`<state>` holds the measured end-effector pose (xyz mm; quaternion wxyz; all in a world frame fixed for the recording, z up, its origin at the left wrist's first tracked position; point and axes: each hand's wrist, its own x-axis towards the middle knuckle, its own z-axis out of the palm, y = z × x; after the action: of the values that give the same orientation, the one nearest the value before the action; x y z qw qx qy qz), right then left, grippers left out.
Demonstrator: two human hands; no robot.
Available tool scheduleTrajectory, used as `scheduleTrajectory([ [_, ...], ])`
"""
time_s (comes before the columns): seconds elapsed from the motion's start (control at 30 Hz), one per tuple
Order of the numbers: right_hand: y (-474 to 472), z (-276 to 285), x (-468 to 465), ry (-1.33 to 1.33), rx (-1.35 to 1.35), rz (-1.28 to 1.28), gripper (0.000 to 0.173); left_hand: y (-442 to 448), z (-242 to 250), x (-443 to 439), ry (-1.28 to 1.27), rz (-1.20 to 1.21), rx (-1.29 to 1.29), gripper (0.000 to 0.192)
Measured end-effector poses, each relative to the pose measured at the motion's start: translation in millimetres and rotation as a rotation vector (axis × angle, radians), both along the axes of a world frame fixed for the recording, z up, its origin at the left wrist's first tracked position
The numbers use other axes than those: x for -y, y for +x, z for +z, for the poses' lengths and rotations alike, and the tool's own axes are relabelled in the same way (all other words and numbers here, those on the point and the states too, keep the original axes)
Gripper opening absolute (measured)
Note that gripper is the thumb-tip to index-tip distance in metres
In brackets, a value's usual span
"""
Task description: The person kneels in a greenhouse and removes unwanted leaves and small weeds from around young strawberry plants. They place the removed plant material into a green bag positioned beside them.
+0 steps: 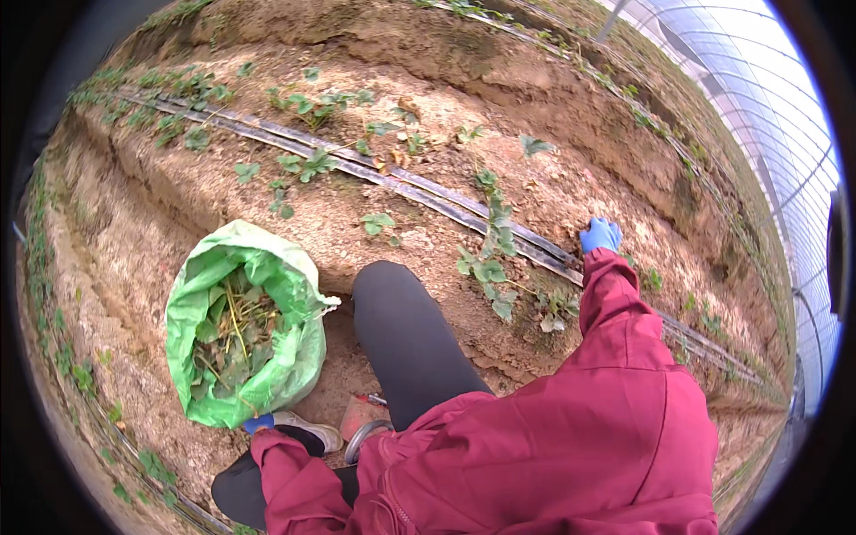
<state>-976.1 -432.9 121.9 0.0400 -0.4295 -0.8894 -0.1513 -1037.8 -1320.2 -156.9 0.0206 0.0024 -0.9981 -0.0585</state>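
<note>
My right hand (601, 236), in a blue glove, reaches out to the soil just beyond the black drip tapes (435, 198). Its fingers curl down to the ground; whether anything is between them is hidden. A green woven sack (304, 354) stands to the left of my knee with its mouth rolled wide. Inside lie cut leaves and stems (237, 334), some green and some withered. Against the near side of the sack is my left hand (259, 423), also blue-gloved. The sack hides most of its fingers, so its grip does not show.
Strawberry-like plants (491, 271) grow along both sides of the tapes on the raised soil bed (414, 241). My bent knee (394, 294) touches or nearly touches the bed's edge. A red object with a metal ring (364, 438) is beneath me. Plastic greenhouse sheeting (756, 67) rises at right.
</note>
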Motion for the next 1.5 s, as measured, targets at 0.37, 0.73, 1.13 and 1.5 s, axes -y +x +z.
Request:
scheduleTrajectory([
  [0.37, -81.2, -97.9, -8.9, -0.604, -0.346, -0.019, 0.044, -22.4, 88.8, -10.3, 0.463, 0.714, 0.176, 0.038],
  [0.73, -132.7, -112.2, 0.0, -0.640, -0.312, -0.006, 0.045, -13.4, 190.0, -41.7, -0.563, 0.206, -0.050, 0.015],
  [1.13, -132.7, -119.9, 5.2, -0.686, -0.239, 0.378, 0.018, -15.2, 239.7, -92.0, -0.227, 0.248, -0.631, 0.018],
  [1.5, -168.8, -93.7, 60.6, -0.682, -0.252, 0.155, 0.032, -27.9, 265.7, -129.0, -0.477, 0.099, -0.588, 0.020],
])
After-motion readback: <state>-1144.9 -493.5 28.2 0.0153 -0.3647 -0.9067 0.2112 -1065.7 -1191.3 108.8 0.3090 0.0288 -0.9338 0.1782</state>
